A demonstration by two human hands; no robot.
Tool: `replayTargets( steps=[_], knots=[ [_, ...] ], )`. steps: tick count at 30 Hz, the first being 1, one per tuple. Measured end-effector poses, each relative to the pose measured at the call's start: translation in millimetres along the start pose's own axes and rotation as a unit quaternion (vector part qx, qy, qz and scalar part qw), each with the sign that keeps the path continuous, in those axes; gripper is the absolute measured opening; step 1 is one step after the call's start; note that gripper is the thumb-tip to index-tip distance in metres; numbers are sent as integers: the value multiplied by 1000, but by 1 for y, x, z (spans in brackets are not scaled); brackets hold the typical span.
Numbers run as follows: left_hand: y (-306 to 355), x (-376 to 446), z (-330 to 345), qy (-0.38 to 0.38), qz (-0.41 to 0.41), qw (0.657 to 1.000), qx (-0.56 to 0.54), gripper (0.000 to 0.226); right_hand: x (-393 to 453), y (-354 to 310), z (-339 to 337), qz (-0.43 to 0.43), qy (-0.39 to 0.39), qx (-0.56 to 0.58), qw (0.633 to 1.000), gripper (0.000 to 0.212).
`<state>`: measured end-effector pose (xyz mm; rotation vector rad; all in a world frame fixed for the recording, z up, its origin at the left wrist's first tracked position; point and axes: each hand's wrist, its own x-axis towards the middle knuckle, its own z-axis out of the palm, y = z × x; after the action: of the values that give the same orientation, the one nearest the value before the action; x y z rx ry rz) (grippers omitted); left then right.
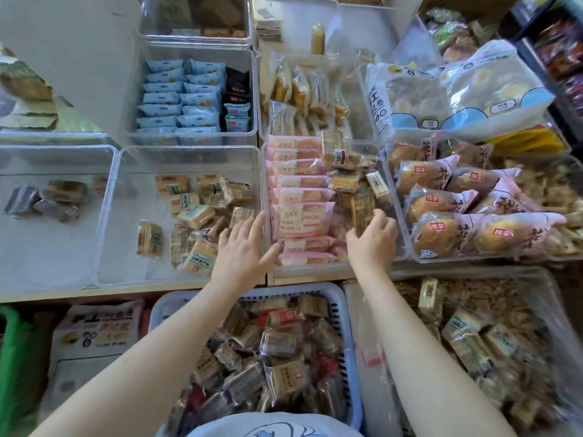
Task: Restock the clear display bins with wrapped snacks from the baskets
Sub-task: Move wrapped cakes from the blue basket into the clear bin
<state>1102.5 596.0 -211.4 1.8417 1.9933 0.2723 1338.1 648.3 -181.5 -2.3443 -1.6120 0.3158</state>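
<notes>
Restocking partway: left hand [243, 247], fingers straight, rests on the rim of the clear bin [372, 266] between the hands; right hand [373, 239] pinches a wrapped brown snack [362, 212] inside it. Pink packs [299, 197] fill its left half. Below the arms, the blue basket [344, 310] stays full, so much remains.

Clear bins [186, 152] are sitting in rows on the surface [126, 293]. Below its near edge, a basket [344, 298] of wrapped snacks [284, 376] is standing, with a second bin of snacks [542, 279] just to its right.
</notes>
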Motion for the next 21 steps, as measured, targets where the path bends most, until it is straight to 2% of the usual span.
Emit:
replayTargets(
  steps=[3, 7, 11, 15, 21],
  knots=[
    [0, 1, 3, 1, -6, 1000, 18, 78, 19, 8, 7, 67, -43, -2, 997, 64],
    [3, 0, 1, -2, -1, 999, 36, 78, 27, 13, 14, 86, -59, -1, 995, 66],
    [3, -1, 2, -2, -1, 999, 33, 77, 13, 15, 5, 101, -48, 131, 985, 58],
    [-1, -4, 1, 13, 18, 999, 23, 83, -26, 12, -22, 53, -38, 258, 964, 51],
    [15, -21, -18, 118, 147, 982, -4, 83, -45, -12, -61, -34, -184, 345, 920, 49]
  ],
)
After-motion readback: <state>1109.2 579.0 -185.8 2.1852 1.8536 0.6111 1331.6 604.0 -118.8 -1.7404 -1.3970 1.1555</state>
